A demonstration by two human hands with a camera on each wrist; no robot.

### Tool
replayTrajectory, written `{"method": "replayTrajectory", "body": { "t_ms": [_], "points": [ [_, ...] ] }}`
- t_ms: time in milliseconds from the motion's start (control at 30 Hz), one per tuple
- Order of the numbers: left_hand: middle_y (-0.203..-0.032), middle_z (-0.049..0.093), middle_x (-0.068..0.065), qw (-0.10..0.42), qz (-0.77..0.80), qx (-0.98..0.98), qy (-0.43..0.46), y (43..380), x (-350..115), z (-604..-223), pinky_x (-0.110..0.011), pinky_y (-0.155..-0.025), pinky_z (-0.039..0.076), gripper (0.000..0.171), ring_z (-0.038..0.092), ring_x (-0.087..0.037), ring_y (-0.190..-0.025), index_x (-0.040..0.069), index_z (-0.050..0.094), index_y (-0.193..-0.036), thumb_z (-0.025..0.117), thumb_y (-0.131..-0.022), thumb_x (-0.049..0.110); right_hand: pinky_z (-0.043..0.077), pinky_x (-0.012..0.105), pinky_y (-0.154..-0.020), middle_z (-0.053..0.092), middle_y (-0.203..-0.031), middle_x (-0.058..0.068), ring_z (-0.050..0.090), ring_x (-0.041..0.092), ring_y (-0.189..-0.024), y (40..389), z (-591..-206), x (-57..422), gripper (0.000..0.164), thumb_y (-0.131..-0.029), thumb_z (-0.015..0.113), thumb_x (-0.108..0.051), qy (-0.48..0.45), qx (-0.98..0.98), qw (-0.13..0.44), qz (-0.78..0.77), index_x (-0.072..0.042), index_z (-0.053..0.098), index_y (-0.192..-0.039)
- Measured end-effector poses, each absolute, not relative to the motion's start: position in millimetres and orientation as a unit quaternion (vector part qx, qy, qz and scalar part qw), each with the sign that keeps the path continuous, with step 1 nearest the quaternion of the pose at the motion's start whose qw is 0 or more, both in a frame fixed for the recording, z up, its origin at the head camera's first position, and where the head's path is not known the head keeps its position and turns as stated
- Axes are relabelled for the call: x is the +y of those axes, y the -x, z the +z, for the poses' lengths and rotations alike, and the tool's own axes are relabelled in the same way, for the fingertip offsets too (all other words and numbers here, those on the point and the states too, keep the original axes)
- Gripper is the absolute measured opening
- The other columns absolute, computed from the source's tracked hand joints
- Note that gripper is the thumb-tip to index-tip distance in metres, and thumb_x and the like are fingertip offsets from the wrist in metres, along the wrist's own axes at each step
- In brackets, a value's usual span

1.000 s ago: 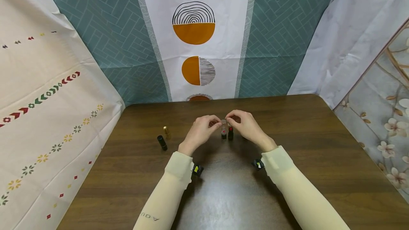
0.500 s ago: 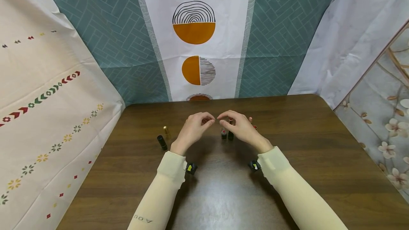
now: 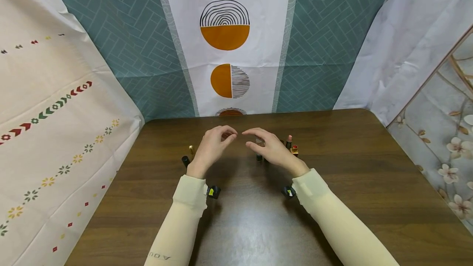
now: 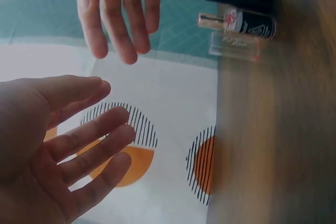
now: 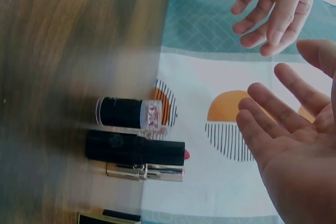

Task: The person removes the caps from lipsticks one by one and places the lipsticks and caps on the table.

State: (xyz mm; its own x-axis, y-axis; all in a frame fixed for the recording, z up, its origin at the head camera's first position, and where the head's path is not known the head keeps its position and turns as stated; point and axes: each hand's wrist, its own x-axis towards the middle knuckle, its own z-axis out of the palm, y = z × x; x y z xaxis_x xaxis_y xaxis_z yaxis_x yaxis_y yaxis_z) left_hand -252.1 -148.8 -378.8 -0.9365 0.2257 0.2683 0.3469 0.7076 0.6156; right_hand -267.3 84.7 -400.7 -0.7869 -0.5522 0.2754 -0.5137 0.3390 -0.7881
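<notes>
Though apart, lipstick (image 5: 134, 148) near right hand (image 5: 302, 156).

Left hand (image 3: 211, 147), right hand (image 3: 272, 148) near lipstick (image 3: 289, 142), table (image 3: 354, 167)

The red-tipped lipstick (image 5: 135, 149) is black, the table (image 3: 251, 221) wood-grained brown.

Left hand (image 3: 210, 147) and right hand (image 3: 275, 150) drifting leftward
A pink-tipped lipstick (image 3: 289, 141) is coming into view beyond the right.
</notes>
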Motion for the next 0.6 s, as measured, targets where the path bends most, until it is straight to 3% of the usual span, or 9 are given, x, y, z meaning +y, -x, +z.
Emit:
{"method": "replayTrajectory", "body": {
  "t_ms": [100, 367, 600],
  "points": [
    [-0.109, 0.072, -0.005, 0.090, -0.350, -0.922, 0.141, 252, -157, -376, -0.043, -0.091, 0.055, 0.018, 0.066, -0.025, -0.098, 0.011, 0.075, -0.115, 0.067, -0.104, 0.022, 0.042, 0.054, -0.113, 0.056, -0.148, 0.007, 0.052, 0.027, -0.138, 268, -402, 82, 0.041, -0.107, 0.063, -0.026, 0.335, 0.815, 0.031, -0.472, -0.011, 0.059, -0.145],
    [-0.112, 0.072, -0.007, 0.111, -0.359, -0.920, 0.111, 252, -182, -372, -0.045, -0.095, 0.054, 0.016, 0.066, -0.027, -0.104, 0.011, 0.075, -0.116, 0.067, -0.104, 0.018, 0.039, 0.053, -0.115, 0.054, -0.151, 0.006, 0.048, 0.030, -0.142, 271, -403, 75, 0.044, -0.107, 0.063, -0.029, 0.343, 0.825, 0.042, -0.447, -0.014, 0.057, -0.147],
    [-0.113, 0.072, -0.010, 0.125, -0.340, -0.928, 0.090, 251, -193, -375, -0.048, -0.094, 0.053, 0.017, 0.066, -0.031, -0.104, 0.009, 0.074, -0.117, 0.066, -0.104, 0.015, 0.032, 0.055, -0.119, 0.041, -0.163, 0.010, 0.037, 0.029, -0.151, 268, -403, 67, 0.059, -0.107, 0.062, -0.033, 0.362, 0.833, 0.083, -0.409, -0.016, 0.043, -0.159]
  ]
}}
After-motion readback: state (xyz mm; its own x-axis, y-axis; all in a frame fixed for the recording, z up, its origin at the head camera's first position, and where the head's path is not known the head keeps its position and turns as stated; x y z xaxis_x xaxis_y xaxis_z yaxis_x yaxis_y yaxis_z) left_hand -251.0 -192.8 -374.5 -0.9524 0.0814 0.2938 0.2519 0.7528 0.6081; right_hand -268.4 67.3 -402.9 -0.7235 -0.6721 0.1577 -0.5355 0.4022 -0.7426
